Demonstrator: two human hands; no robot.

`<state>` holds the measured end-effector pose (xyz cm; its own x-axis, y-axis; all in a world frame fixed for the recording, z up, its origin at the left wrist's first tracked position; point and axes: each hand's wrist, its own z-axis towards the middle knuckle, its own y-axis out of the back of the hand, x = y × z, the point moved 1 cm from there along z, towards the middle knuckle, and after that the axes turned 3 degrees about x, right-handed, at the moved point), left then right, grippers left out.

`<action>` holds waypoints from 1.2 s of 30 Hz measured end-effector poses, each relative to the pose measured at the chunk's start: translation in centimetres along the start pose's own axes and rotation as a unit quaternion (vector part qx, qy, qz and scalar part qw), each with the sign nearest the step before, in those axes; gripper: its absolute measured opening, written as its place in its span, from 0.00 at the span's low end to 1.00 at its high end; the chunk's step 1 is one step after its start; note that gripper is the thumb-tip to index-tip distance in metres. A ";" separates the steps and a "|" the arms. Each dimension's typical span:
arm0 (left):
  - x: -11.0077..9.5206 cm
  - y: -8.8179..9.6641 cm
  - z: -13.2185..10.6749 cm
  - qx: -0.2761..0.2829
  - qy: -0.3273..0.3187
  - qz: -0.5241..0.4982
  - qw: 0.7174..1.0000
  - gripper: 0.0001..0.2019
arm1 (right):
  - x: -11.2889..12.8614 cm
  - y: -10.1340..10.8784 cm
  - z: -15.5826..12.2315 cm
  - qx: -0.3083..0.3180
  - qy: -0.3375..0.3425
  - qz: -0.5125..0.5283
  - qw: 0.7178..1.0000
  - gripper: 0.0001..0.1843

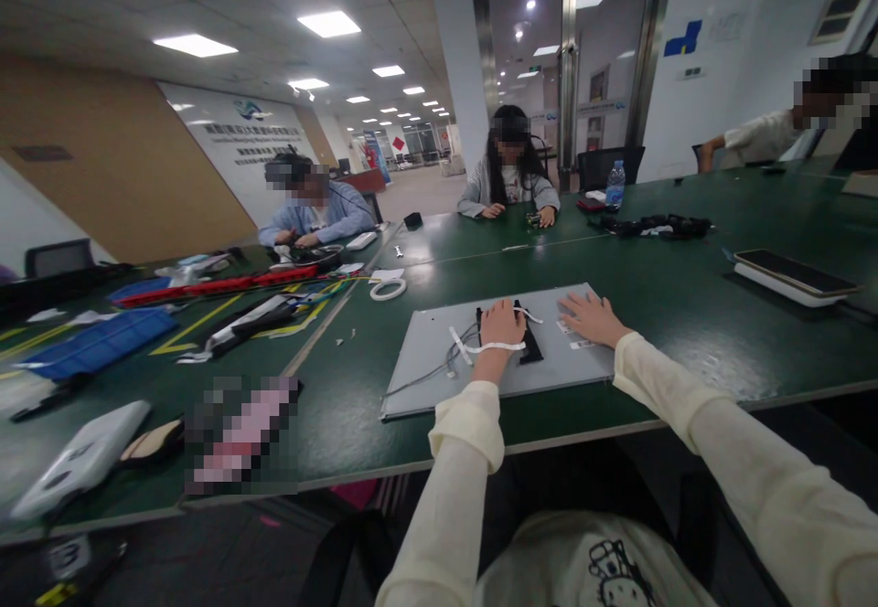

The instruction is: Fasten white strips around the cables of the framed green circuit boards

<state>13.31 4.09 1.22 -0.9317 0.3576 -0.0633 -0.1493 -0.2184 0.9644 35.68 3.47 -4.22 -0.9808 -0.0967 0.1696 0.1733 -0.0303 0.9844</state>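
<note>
A flat grey panel (439, 351) lies on the green table in front of me. On it run a grey cable (439, 367), white tape strips (458, 344) and a black strip (528, 344). My left hand (499, 325) rests on the panel with its fingers curled over the wiring; a white band circles the wrist. What the fingers grip is hidden. My right hand (591, 316) lies flat on the panel's right part, fingers spread, beside small white labels (574, 342).
A roll of white tape (388, 290) sits beyond the panel. A tablet on a white base (792, 276) lies at right, black gear (655, 225) and a water bottle (615, 184) farther back. Three other people sit around the tables. Blue tray (102, 340) and red bar (219, 285) at left.
</note>
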 end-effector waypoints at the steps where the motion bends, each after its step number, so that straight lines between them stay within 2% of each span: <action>1: 0.1 -0.2 0.0 0.001 0.002 0.004 1.000 0.18 | 0.1 0.1 -0.1 -0.005 0.000 -0.002 1.000 0.31; 5: 0.4 -0.7 -0.1 -0.010 0.014 0.004 1.000 0.18 | 1.3 0.9 -0.3 -0.046 0.019 0.018 0.999 0.29; 9: 0.4 -0.7 -0.1 -0.001 0.033 -0.001 0.999 0.22 | 3.9 1.5 1.0 -0.079 0.063 0.135 0.986 0.25; 15: 0.2 -0.9 -0.3 0.013 0.053 0.011 0.998 0.26 | 6.9 0.6 4.3 -0.093 0.031 0.253 0.963 0.15; 18: 0.1 -1.2 -0.3 0.007 0.056 0.019 0.998 0.26 | 7.2 -0.2 4.7 -0.121 0.019 0.293 0.948 0.13; 22: 0.2 -1.7 -0.3 -0.005 0.056 0.021 0.998 0.26 | 7.3 -0.7 4.3 -0.126 0.025 0.292 0.948 0.11; 32: 0.2 -2.0 -0.2 -0.018 0.059 0.021 0.998 0.25 | 7.7 -1.0 4.6 -0.132 0.009 0.279 0.951 0.10; 36: 0.1 -2.0 -0.2 -0.024 0.061 0.019 0.998 0.26 | 7.8 -0.7 4.7 -0.146 0.002 0.322 0.935 0.08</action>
<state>13.46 4.35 -0.75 -0.9701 0.2351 -0.0610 -0.1265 -0.2745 0.9532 27.44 7.38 -3.37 -0.6643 -0.1926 0.7222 0.7458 -0.2351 0.6233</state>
